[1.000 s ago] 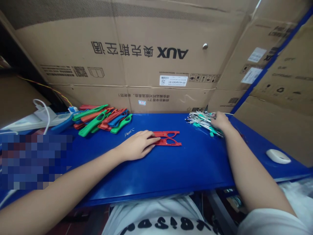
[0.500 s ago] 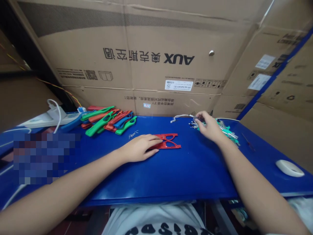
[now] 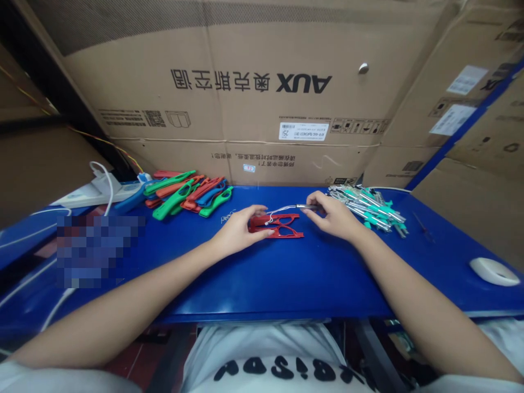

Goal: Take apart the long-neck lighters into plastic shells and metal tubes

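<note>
Two red plastic handle halves point(image 3: 282, 233), each with an oval opening, lie side by side on the blue table point(image 3: 262, 278). My left hand point(image 3: 237, 228) is at their left end, thumb and fingers apart, the thumb over the nearer half; whether it touches them I cannot tell. Pinched in my right hand point(image 3: 333, 215) is a thin metal rod point(image 3: 302, 207) with white wires trailing left above the red halves. Beyond my right hand lies a pile of metal rods with green parts point(image 3: 368, 207).
A heap of red, green and blue plastic handles point(image 3: 188, 194) lies at the back left, beside a white power strip point(image 3: 98, 188). Short wire bits lie behind my left hand. A white computer mouse point(image 3: 494, 272) sits at right. Cardboard point(image 3: 245, 131) walls the back.
My right hand has moved left from the rod pile, bringing the wired rod toward the red halves. My left hand has lifted off their tops and spread its thumb and fingers.
</note>
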`<state>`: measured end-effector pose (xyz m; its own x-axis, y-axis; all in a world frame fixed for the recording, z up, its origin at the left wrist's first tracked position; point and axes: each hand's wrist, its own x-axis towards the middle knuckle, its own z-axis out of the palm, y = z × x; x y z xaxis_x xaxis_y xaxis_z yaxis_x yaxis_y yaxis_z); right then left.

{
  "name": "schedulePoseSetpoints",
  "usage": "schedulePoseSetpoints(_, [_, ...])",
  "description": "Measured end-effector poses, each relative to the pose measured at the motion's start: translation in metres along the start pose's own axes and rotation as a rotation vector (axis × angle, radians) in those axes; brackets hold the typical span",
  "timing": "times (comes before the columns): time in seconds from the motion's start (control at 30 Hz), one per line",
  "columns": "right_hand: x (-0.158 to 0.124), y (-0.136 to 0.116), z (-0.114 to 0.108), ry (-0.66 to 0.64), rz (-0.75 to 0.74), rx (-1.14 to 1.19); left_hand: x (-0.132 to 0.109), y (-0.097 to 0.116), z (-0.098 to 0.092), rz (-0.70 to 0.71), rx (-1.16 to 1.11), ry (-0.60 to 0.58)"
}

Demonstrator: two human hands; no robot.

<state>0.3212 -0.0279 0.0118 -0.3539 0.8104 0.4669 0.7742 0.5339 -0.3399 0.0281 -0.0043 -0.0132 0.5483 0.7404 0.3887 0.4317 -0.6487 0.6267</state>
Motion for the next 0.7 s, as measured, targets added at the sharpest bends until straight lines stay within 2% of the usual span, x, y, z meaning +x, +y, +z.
schedulePoseSetpoints(0.13, [0.000,-0.002,0.000,-0.006,0.001,0.010,-0.002,0.005,0.012,-0.052,-0.231,0.060])
schedulePoseSetpoints(0.37, [0.000,0.001,0.001,-0.110,0.000,-0.078,-0.002,0.006,0.009,-0.048,-0.306,0.158])
schedulePoseSetpoints(0.57, [0.000,-0.006,0.003,-0.249,-0.099,0.160,-0.001,0.006,0.004,-0.084,-0.264,0.180])
schedulePoseSetpoints(0.7, [0.001,-0.011,-0.003,-0.362,-0.080,0.313,0.000,0.001,0.004,-0.099,-0.193,0.166])
